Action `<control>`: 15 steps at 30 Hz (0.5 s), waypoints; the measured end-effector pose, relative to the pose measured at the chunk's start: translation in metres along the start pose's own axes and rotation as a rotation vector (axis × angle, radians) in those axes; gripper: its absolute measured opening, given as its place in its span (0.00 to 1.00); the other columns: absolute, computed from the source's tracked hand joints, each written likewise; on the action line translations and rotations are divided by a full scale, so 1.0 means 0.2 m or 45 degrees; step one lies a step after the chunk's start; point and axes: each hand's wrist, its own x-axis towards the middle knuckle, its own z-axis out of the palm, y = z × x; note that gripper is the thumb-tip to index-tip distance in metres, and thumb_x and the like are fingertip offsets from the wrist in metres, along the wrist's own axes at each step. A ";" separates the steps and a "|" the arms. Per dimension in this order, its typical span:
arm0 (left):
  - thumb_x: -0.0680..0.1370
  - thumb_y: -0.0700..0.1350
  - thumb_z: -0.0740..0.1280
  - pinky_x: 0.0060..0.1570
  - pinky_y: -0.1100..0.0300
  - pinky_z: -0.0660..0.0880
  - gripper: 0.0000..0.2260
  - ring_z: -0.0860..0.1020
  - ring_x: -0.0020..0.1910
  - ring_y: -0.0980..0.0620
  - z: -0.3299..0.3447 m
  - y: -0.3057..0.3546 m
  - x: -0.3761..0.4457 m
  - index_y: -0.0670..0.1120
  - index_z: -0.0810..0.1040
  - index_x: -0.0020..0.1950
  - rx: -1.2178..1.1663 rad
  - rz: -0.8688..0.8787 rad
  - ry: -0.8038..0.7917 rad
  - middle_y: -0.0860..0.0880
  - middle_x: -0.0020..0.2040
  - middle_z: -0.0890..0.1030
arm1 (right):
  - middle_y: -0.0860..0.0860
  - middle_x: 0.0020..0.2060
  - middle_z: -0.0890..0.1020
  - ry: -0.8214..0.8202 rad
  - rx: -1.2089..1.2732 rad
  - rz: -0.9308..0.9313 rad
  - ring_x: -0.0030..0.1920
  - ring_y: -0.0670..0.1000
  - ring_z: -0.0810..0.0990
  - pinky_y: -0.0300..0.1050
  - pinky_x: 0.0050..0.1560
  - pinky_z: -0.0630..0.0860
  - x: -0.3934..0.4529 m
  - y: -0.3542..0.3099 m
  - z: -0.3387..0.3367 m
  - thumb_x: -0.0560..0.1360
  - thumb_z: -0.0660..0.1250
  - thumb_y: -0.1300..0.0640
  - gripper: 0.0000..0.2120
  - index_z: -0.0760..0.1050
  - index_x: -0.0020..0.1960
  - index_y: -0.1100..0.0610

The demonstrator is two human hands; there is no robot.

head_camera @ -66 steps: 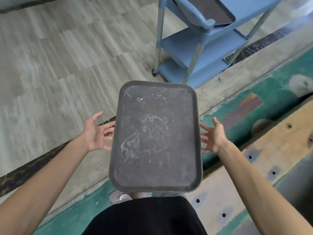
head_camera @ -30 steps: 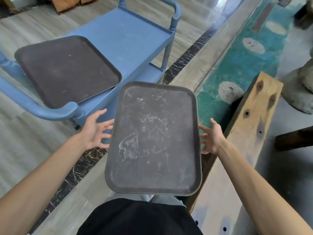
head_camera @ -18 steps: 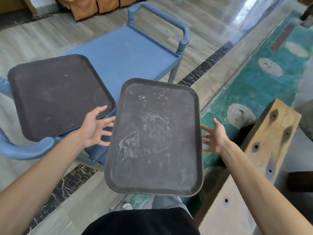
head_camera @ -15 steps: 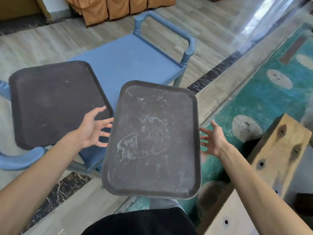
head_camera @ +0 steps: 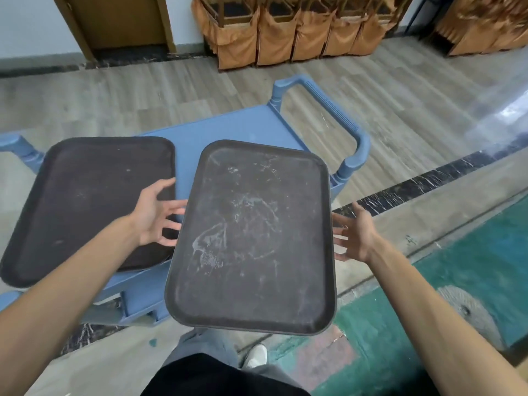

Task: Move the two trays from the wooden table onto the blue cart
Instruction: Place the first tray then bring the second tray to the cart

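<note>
Wood-plank floor, orange-draped chairs beyond. Head view: blue cart (head_camera: 245,130) now squarely ahead, closer than a second ago. Left hand (head_camera: 154,215) and right hand (head_camera: 357,235), fingers spread, carry scuffed tray (head_camera: 254,235) between them over cart's free end; other tray (head_camera: 85,204) already on cart, beyond left hand. Set-down looks next.

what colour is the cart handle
Light blue, like the rest of the plastic cart handle; the head view shows it clearly.

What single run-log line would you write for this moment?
stage: carrying | scratched tray held between left hand and right hand | other tray on blue cart | next: probably set beside it
</note>
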 end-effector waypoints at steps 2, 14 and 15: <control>0.68 0.72 0.60 0.51 0.41 0.72 0.37 0.77 0.48 0.43 0.00 0.08 0.06 0.46 0.83 0.63 -0.011 0.007 0.028 0.46 0.55 0.79 | 0.53 0.34 0.80 -0.037 -0.050 0.012 0.33 0.53 0.79 0.53 0.44 0.72 0.08 -0.13 0.03 0.76 0.49 0.30 0.33 0.83 0.58 0.50; 0.68 0.74 0.58 0.49 0.43 0.71 0.38 0.74 0.52 0.42 -0.04 0.66 0.73 0.46 0.83 0.61 -0.111 0.015 0.050 0.47 0.56 0.79 | 0.54 0.44 0.78 0.039 -0.109 0.036 0.42 0.55 0.77 0.52 0.43 0.72 0.66 -0.84 0.23 0.79 0.54 0.41 0.22 0.80 0.58 0.51; 0.68 0.74 0.58 0.49 0.42 0.70 0.38 0.74 0.52 0.42 -0.05 0.69 0.78 0.46 0.84 0.60 -0.111 0.006 0.051 0.47 0.56 0.80 | 0.54 0.44 0.78 0.050 -0.112 0.045 0.42 0.54 0.77 0.52 0.44 0.72 0.71 -0.88 0.25 0.78 0.54 0.42 0.21 0.80 0.57 0.51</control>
